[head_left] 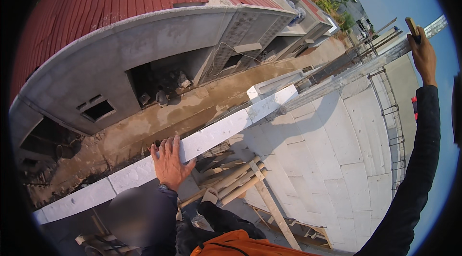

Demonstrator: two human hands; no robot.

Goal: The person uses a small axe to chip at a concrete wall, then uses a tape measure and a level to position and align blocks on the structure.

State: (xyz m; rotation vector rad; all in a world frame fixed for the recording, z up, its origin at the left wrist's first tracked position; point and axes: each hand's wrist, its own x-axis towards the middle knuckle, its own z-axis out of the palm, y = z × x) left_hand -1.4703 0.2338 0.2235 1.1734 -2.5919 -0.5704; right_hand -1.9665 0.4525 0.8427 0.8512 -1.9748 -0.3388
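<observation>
My left hand [173,167] lies with its fingers stretched out on the top of a narrow wall of white blocks [219,133], a dark band round its wrist. My right hand [423,56] is raised at the far right, its fingers wrapped round a wooden piece [412,27], perhaps a tool's handle; the rest of it cannot be made out. Behind that hand, the grey, rough top of the wall [356,70] runs on from the white blocks.
Inside the wall stand wooden props and planks [240,181], close to my feet. A block wall [332,159] with a steel rebar cage [392,121] rises on the right. Beyond the wall, well below, runs a muddy lane [192,106] beside a grey building with a red metal roof [125,3].
</observation>
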